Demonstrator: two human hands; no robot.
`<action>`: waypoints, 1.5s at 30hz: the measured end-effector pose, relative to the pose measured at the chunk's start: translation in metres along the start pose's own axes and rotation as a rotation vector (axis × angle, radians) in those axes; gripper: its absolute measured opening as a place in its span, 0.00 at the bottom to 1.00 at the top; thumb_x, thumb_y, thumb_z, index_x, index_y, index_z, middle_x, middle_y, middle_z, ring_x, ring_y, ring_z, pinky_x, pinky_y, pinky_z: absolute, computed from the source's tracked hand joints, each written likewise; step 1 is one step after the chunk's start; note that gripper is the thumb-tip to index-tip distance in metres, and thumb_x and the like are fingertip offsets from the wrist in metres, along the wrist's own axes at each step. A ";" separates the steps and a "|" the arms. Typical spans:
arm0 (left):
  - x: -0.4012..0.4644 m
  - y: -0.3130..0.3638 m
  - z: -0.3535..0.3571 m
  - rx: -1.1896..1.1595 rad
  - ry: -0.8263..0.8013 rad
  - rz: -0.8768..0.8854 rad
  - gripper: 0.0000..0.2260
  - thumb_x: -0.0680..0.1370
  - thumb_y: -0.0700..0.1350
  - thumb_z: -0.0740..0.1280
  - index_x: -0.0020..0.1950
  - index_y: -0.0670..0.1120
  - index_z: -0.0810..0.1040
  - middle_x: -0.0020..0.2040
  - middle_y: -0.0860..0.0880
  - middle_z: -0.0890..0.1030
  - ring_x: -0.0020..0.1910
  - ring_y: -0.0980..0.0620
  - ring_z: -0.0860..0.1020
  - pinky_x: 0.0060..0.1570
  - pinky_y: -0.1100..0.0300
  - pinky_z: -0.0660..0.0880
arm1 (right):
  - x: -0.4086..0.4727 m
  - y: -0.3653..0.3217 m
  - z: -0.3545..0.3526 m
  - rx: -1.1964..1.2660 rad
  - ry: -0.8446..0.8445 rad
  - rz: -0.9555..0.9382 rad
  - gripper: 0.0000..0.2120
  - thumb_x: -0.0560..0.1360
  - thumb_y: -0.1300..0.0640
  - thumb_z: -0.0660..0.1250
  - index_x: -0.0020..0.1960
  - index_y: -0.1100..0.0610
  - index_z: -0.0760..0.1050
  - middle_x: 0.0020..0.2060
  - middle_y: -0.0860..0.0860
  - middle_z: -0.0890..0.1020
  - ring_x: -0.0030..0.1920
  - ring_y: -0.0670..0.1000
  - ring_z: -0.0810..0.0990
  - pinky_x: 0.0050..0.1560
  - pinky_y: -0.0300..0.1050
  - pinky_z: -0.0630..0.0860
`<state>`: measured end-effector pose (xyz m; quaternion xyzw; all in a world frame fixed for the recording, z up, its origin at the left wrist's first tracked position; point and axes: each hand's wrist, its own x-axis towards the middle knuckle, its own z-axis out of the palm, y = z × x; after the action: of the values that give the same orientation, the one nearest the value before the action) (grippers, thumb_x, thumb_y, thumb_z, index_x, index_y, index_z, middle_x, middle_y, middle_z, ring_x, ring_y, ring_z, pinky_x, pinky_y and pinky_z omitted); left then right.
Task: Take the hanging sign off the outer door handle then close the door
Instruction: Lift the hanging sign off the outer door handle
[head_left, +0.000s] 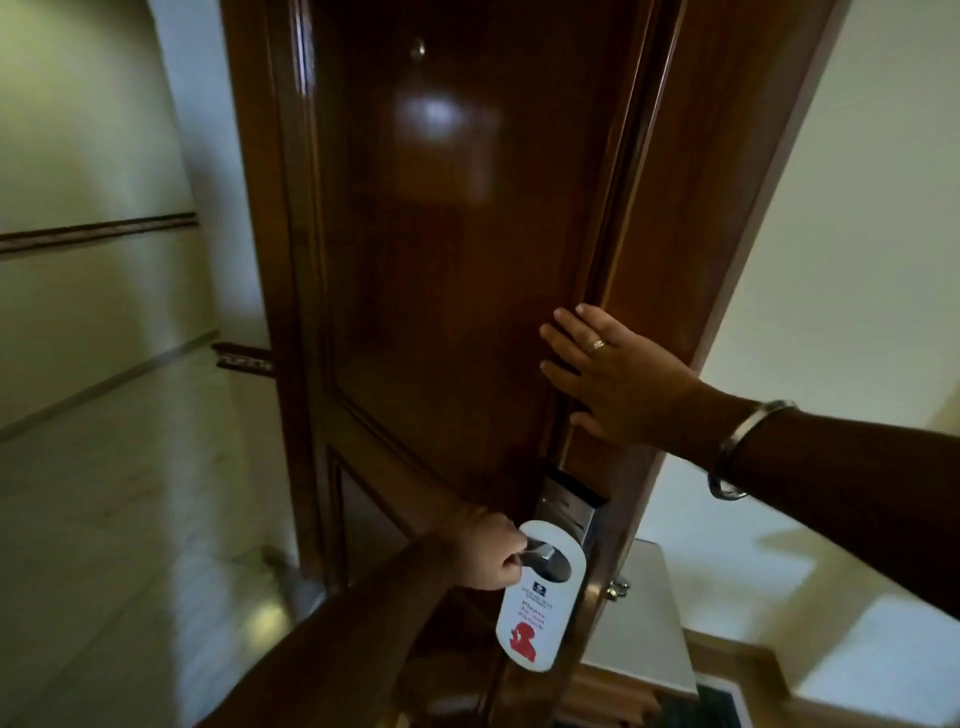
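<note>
Fingers of the left hand (491, 553) curl around the lever handle (545, 560), where the white hanging sign (535, 618) still hangs. Above the handle, the right hand (610, 382) lies open and flat against the wooden door (441, 260), near its edge.

- Sign (537, 613): white, long card with rounded ends, red figure and red lettering on its lower half, a small dark logo above. It hangs by its top hole on the handle, tilted, lower end swung toward the door's free edge.
- Handle (545, 558): silver metal lever on a silver lock plate, low on the door, close to its free edge.
- Door (447, 270): dark glossy wood, panelled, standing ajar.
</note>
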<state>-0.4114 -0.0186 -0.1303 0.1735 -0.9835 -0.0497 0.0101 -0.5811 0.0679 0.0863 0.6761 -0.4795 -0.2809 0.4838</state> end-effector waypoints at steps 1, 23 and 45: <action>0.006 0.001 0.003 -0.001 -0.003 -0.010 0.09 0.75 0.51 0.61 0.36 0.50 0.69 0.33 0.51 0.74 0.31 0.54 0.72 0.36 0.55 0.70 | -0.001 0.001 0.004 -0.020 -0.012 0.000 0.34 0.78 0.36 0.47 0.78 0.54 0.52 0.77 0.63 0.52 0.77 0.66 0.48 0.74 0.64 0.43; 0.036 0.007 -0.007 -0.240 0.381 0.088 0.15 0.76 0.60 0.61 0.58 0.53 0.70 0.53 0.53 0.74 0.49 0.56 0.72 0.46 0.63 0.69 | -0.002 0.006 0.020 -0.096 -0.062 0.044 0.34 0.78 0.36 0.50 0.78 0.52 0.53 0.78 0.62 0.53 0.77 0.65 0.49 0.75 0.63 0.44; 0.029 -0.064 -0.067 0.342 0.077 0.323 0.22 0.76 0.46 0.69 0.68 0.57 0.70 0.60 0.52 0.76 0.59 0.51 0.72 0.58 0.52 0.69 | 0.004 0.006 0.016 0.085 -0.071 0.064 0.32 0.76 0.38 0.57 0.74 0.53 0.62 0.77 0.61 0.57 0.77 0.64 0.52 0.75 0.63 0.46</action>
<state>-0.4144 -0.0949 -0.0704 0.0148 -0.9915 0.1267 0.0260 -0.5949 0.0577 0.0863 0.6700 -0.5290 -0.2686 0.4462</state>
